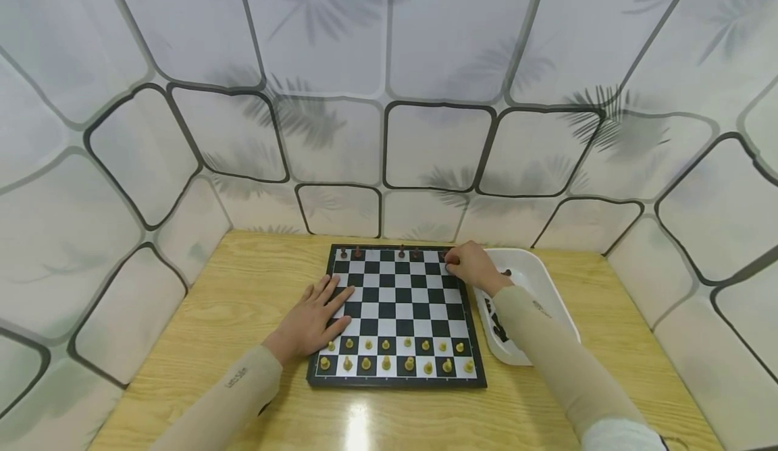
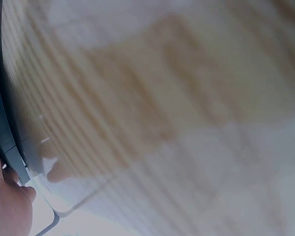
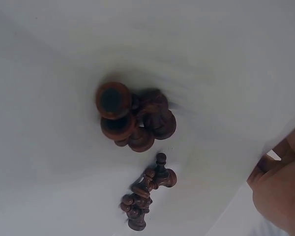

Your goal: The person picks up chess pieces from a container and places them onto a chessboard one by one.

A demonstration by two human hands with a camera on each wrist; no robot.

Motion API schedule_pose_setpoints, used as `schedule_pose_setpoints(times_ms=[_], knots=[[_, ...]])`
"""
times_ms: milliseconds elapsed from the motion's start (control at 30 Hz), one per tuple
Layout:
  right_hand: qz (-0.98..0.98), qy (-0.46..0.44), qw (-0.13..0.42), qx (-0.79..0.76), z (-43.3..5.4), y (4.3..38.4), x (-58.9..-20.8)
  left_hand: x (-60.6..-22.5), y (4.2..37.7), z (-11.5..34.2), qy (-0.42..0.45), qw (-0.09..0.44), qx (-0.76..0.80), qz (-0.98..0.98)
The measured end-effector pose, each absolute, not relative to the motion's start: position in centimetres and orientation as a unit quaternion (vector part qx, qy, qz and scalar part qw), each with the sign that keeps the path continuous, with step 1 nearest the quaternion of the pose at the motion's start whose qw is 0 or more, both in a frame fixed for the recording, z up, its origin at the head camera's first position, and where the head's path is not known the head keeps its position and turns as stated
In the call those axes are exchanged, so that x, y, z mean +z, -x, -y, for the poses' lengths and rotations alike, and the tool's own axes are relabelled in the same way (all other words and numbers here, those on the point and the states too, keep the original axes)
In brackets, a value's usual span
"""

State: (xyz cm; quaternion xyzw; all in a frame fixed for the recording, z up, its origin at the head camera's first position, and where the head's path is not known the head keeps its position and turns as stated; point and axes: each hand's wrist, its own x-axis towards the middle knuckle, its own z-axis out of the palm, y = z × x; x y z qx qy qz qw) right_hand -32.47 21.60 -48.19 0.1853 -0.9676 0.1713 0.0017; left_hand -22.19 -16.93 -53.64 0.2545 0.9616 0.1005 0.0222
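A black-and-white chessboard (image 1: pixel 395 296) lies on the table. My left hand (image 1: pixel 310 319) rests flat on its left edge with the fingers spread; the left wrist view catches only part of that hand (image 2: pixel 10 206). At the board's far right corner, my right hand (image 1: pixel 474 265) pinches a dark chess piece, mostly hidden by the fingers. Along the far row stand a few dark pieces (image 1: pixel 402 252), with gaps between them. Two rows of yellow pieces (image 1: pixel 385 363) fill the near side. In the right wrist view, my right hand (image 3: pixel 282 194) shows at the edge.
A white tray (image 1: pixel 562 309) stands right of the board, under my right forearm. Several dark chess pieces (image 3: pixel 137 123) lie in it, some clustered together. Behind the wooden table (image 1: pixel 261 262) rises a patterned backdrop (image 1: pixel 437 147), which also closes off both sides.
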Motion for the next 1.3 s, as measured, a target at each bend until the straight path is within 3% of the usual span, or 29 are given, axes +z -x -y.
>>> schedule_pose_setpoints(times_ms=[600, 1000, 1300], knots=[[0.963, -0.169, -0.016, 0.207, -22.4, 31.7, -46.7, -53.5, 21.9, 16.6, -0.26, 0.023, 0.106, -0.96], [0.959, -0.126, -0.002, 0.254, -25.9, 29.8, -42.9, -53.6, 22.0, 16.8, -0.263, 0.013, 0.111, -0.958], [0.963, -0.122, -0.022, 0.241, -29.5, 28.5, -44.0, -53.7, 22.2, 16.9, -0.263, 0.017, 0.113, -0.958]])
